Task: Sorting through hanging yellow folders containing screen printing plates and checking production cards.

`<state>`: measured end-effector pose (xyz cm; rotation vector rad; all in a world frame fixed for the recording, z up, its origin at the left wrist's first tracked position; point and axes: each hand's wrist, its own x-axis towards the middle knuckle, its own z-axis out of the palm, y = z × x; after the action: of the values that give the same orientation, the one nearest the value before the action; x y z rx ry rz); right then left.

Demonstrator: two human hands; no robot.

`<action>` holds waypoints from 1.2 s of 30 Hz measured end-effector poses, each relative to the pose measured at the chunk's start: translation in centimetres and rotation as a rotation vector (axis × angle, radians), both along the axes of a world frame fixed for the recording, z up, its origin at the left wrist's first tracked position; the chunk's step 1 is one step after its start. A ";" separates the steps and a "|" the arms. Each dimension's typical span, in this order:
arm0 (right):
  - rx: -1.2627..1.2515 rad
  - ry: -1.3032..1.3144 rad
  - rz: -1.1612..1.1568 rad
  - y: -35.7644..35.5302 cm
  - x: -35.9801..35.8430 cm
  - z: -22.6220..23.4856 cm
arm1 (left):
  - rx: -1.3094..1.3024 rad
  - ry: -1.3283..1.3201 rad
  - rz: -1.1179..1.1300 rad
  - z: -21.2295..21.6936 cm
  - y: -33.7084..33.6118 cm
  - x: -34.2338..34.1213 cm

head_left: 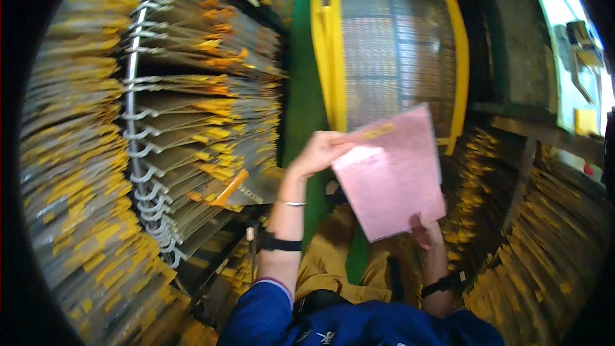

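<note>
Step in hand, prob.: holding & squaring up the pink sheet (392, 182), approx. mid-view, a bit toward 4 o'clock, tilted. Left hand (322, 151) has its 10 o'clock corner, fingers clamped on the edge; right hand (428, 230) has its 5 o'clock edge, thumb on the face, other fingers mostly hidden behind but apparently clamped too. Next move, IMO, calls for an even two-handed grip, sheet kept flat w/o creasing, & one side let go only once the other is secure.

Big grey panel w/ yellow edges (400, 45) stands at 12 to 1 o'clock, just beyond the sheet. Hanging folders (211, 109) at 10 o'clock, on a white rail (132, 67); packed stacks at far 9 (70, 154) & 4 o'clock (538, 250). Green floor (298, 115) betw. rail & panel.

Labels/writing: yellow label (378, 131) nr sheet's top, marks too blurry to read; orange tag (230, 187) at 8 o'clock w/ print, n/r; panel has a fine printed grid, too small; blue shirt (365, 323) at 6 o'clock has white lettering, cut off. No brand ID'd.
</note>
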<state>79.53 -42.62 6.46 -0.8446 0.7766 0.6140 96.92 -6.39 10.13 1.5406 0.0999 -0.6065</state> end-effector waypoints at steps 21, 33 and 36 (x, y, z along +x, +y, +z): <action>-0.275 0.334 0.272 -2.6 -6.0 6.0 | 0.713 -0.745 -0.042 -7.7 -6.3 -3.4; -0.364 0.201 0.029 -5.5 -5.3 1.4 | 0.426 -0.807 0.212 0.8 -6.5 -0.8; -0.409 0.131 -0.093 -4.7 -3.0 -0.5 | 0.444 -0.825 0.291 2.2 -6.7 -1.1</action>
<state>76.57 -47.35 5.91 -1.1413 1.0762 0.4351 95.78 -13.11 12.35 2.0482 -0.1814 0.3316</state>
